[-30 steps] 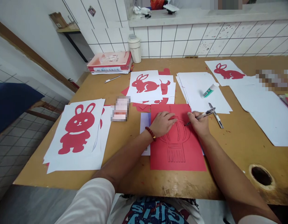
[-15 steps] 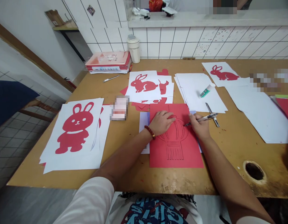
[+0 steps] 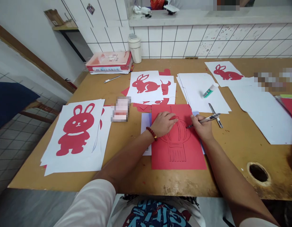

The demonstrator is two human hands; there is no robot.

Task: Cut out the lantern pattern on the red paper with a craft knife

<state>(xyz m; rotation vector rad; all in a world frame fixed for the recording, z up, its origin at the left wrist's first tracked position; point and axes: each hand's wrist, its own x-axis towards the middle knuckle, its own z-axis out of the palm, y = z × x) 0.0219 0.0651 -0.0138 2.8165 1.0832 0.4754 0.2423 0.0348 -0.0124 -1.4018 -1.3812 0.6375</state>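
Beyond the red sheet (image 3: 160,157) and to its left, the pack (image 3: 115,59) bears blue Chinese characters on its side label (image 3: 106,69); the last appear to read "复印纸", the first are too blurred. Nearer than the sheet, large light-blue letters on the shirt (image 3: 152,214) are folded, forming no clear word. Beyond it to the right, the glue stick (image 3: 209,91) has print too small to read.

The right hand (image 3: 202,126) holds a pen (image 3: 209,119).

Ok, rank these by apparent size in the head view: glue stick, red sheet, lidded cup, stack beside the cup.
1. Red sheet
2. Stack
3. Lidded cup
4. Glue stick
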